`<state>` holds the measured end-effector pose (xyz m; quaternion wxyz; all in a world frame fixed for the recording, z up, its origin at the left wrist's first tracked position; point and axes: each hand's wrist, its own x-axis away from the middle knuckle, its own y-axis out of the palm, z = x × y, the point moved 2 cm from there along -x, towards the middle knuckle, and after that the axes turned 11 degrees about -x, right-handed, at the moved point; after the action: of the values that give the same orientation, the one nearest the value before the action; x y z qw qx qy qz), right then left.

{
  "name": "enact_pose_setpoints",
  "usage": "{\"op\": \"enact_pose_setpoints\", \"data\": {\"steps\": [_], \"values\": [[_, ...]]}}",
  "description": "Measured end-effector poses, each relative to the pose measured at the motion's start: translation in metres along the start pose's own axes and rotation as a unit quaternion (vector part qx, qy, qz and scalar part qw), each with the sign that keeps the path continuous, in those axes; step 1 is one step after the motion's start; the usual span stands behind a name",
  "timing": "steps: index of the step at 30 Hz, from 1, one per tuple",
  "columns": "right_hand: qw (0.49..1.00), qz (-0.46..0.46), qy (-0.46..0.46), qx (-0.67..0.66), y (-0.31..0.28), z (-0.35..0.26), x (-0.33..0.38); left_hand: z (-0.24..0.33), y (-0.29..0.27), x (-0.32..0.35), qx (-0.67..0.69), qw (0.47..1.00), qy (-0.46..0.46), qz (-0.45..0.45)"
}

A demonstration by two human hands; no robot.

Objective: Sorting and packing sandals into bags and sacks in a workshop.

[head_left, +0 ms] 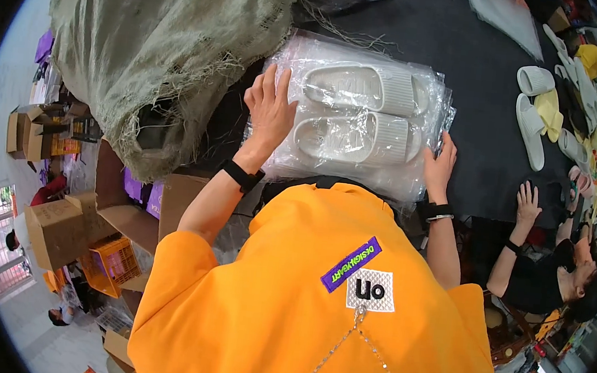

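A pair of white ribbed slide slippers lies side by side under clear, shiny plastic. Beneath them is a layered stack of clear plastic bags on the dark table. My left hand rests at the stack's left edge, its fingers spread against the plastic. On the opposite edge, my right hand touches the bags with its fingers stretched out. Both hands are open and appear to grip nothing. A dark band is on each wrist.
A frayed woven sack covers the table's left side. Loose white slippers and yellow ones lie at the right, near a co-worker's hand. Clear plastic lies at the far right. Cardboard boxes stand lower left.
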<state>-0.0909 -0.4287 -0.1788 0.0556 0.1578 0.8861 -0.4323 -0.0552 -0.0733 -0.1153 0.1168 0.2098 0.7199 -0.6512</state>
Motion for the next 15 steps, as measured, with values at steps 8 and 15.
{"op": "enact_pose_setpoints", "data": {"steps": [8, 15], "values": [[0.973, -0.226, -0.031, -0.022, 0.017, -0.022, 0.004, 0.015, 0.061, 0.004, 0.487, 0.718, -0.403, -0.292], [0.971, -0.231, -0.025, -0.055, 0.017, -0.025, 0.004, -0.002, 0.095, 0.005, 0.471, 0.769, -0.333, -0.276]]}}
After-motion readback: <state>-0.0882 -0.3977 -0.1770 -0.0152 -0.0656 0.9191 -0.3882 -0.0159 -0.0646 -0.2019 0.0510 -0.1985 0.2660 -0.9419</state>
